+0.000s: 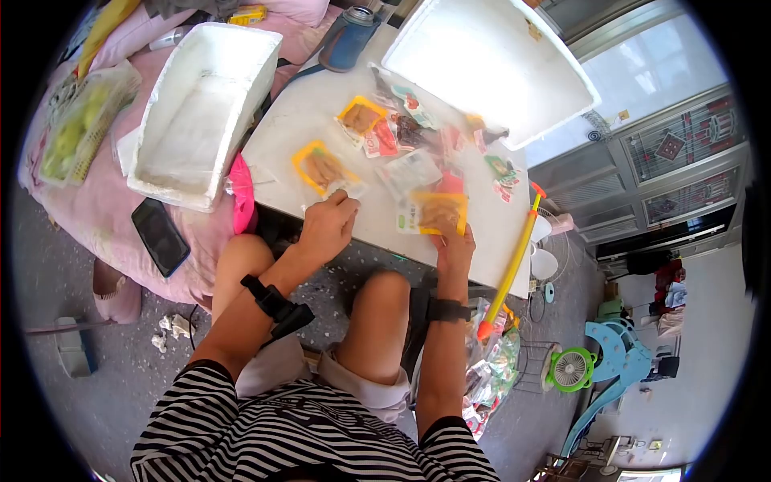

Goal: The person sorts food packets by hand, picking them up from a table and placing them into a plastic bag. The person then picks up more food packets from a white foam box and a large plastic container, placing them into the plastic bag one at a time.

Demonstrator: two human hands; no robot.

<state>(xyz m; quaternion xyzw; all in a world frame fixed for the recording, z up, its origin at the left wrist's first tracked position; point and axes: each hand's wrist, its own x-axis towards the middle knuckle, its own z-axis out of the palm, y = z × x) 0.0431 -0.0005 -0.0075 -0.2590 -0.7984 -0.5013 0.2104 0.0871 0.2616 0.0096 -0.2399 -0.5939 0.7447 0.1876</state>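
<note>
Packets (323,167) edged in yellow number three, all at our white table (269,161). Left to right: one phone (161,235) and one foam box (201,120) on pink cloth (100,217); the near packet by our left hand (328,229), fingers bent—gripping or not, we cannot tell; the far packet (361,118) flat; the held packet (440,214) pinched in our right hand (455,243), above the table; a second box (490,64). Beyond—grey floor (313,301), one green fan (571,369).

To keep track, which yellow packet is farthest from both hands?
The far packet, beside the red pouch. The near packet is in the right hand, the middle packet by the left hand.
</note>
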